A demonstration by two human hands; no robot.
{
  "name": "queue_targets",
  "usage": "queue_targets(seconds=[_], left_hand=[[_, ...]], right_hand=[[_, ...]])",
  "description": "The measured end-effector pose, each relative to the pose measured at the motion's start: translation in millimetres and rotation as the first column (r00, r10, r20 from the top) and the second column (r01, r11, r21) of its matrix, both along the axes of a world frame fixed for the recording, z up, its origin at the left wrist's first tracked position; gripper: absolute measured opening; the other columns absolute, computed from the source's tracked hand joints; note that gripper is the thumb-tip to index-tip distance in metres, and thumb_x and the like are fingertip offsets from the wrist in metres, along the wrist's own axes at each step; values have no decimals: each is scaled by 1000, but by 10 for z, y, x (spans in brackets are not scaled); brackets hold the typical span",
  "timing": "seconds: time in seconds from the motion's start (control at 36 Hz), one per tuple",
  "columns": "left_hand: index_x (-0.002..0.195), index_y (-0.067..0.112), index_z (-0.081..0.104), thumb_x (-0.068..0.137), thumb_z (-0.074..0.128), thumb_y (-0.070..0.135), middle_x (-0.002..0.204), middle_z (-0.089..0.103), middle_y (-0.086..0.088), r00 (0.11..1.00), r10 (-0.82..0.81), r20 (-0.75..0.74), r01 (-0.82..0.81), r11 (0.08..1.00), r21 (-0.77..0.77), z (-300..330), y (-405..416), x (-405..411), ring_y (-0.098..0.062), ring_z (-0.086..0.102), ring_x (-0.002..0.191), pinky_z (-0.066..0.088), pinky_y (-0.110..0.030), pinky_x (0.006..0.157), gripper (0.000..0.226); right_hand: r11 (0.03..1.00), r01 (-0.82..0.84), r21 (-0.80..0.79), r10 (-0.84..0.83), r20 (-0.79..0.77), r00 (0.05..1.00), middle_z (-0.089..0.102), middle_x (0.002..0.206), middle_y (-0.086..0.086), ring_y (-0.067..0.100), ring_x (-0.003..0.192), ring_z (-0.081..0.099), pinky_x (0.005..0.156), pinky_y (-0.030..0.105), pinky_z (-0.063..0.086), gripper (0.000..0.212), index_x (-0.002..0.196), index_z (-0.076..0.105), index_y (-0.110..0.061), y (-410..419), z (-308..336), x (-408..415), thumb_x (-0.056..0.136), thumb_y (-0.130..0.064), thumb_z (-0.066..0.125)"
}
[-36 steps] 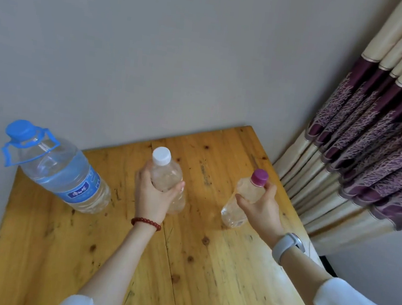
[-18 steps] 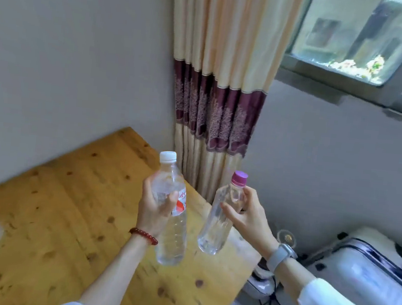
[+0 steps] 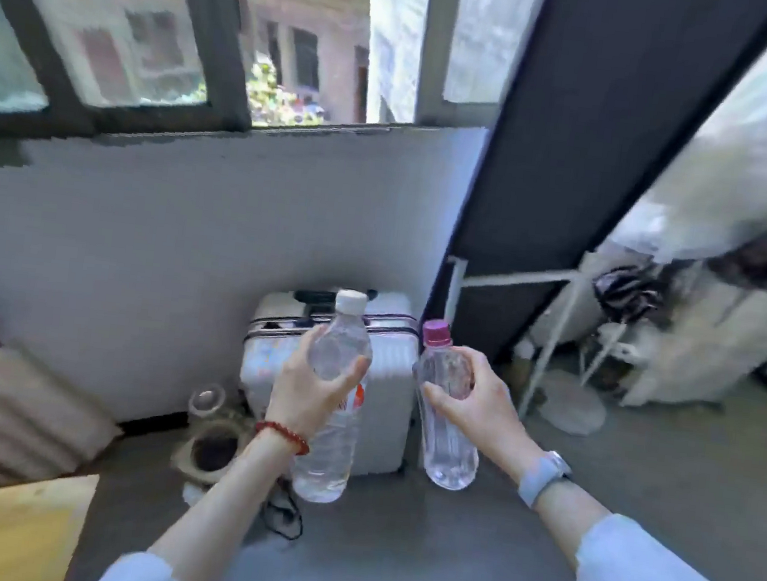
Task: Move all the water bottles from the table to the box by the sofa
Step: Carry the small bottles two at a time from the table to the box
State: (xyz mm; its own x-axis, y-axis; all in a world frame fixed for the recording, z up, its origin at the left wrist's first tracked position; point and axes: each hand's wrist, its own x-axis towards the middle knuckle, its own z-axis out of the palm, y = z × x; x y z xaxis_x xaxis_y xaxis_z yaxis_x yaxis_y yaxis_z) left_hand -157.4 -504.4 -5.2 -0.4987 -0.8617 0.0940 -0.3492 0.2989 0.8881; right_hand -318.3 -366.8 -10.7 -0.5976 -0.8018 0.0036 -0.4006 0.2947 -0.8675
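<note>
My left hand [image 3: 309,389] grips a clear water bottle with a white cap [image 3: 330,445] around its upper body and holds it upright in the air. My right hand [image 3: 478,406] grips a smaller clear bottle with a purple cap [image 3: 448,444], tilted slightly, beside the first. Both bottles hang in the air over the grey floor. Only a corner of the wooden table [image 3: 1,529] shows at the lower left. The box and the sofa are out of view.
A white suitcase [image 3: 390,385] stands against the wall straight ahead under a window. A small pot and cables [image 3: 213,452] lie on the floor to its left. A dark panel and a white-draped rack [image 3: 703,295] fill the right side. The curtain hem [image 3: 4,411] is at left.
The view has swung right, away from the table and the curtain toward the window wall and the suitcase. Both hands still carry their bottles, now over the floor. The big blue-capped bottle has left the view.
</note>
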Motion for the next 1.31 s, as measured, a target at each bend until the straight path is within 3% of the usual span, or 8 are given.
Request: queue_targets(seconds=[0.22,0.36,0.5,0.69,0.81,0.92,1.19,1.31], left_hand=[[104,28,52,75,71,32,95,57,15,881,-459,113,470,876,-106,-80,1189,-2224,-8,53,95,35,-10,73,35],[125,9,48,74,74,34,114,53,2,740,-665,103,672,738,-66,-162,2140,-3465,-9,48,104,33,-20,85,62],[130,10,46,67,72,44,127,56,-7,568,-814,121,822,568,-41,-278,3111,-4746,-15,51,114,35,-21,90,76],[128,8,47,72,75,35,129,54,-8,312,-939,144,950,306,-65,-161,4592,-6192,-21,49,120,31,-16,90,69],[128,12,48,55,58,64,125,55,-3,179,-978,111,983,174,-54,-150,5495,-6870,-17,51,117,33,-18,91,90],[126,11,49,64,68,48,114,56,4,77,-989,124,995,69,-71,-198,6469,-7492,-15,52,111,34,-20,88,74],[129,11,47,71,74,40,123,54,3,22,-997,73,999,20,-37,-236,8997,-9087,-7,49,109,35,-19,92,70],[116,22,54,63,66,62,113,63,5,14,-996,83,999,11,-32,-223,9791,-9746,-11,58,105,47,-32,93,68]], right_hand=[[884,467,22,-467,55,882,60,109,-7,14,101,59,89,34,48,46,103,41,-42,1792,-252,-1408,68,-44,71],[746,662,75,-664,1,748,64,100,-7,13,91,64,82,46,53,47,100,44,-41,2891,-393,-2222,63,-66,60],[582,807,99,-801,-100,590,62,114,2,22,100,62,85,43,51,79,121,45,-20,3869,-429,-3071,59,-69,54],[291,954,71,-943,-146,298,63,99,-1,21,88,62,77,37,50,44,107,52,-22,5311,-234,-3893,72,-42,70],[132,990,45,-980,-147,137,65,96,1,22,84,62,77,41,52,45,105,53,-21,6107,-208,-4203,70,-44,69],[19,999,41,-989,-145,25,64,91,2,22,80,61,74,44,52,48,103,53,-19,6953,-292,-4579,69,-50,65],[-71,996,54,-985,-163,-62,60,91,4,24,78,57,74,40,48,46,108,51,-14,9343,-287,-5961,74,-40,69],[-96,995,34,-985,-146,-90,57,87,3,19,72,52,68,33,42,40,106,52,-13,10120,-171,-6554,76,-32,71]])
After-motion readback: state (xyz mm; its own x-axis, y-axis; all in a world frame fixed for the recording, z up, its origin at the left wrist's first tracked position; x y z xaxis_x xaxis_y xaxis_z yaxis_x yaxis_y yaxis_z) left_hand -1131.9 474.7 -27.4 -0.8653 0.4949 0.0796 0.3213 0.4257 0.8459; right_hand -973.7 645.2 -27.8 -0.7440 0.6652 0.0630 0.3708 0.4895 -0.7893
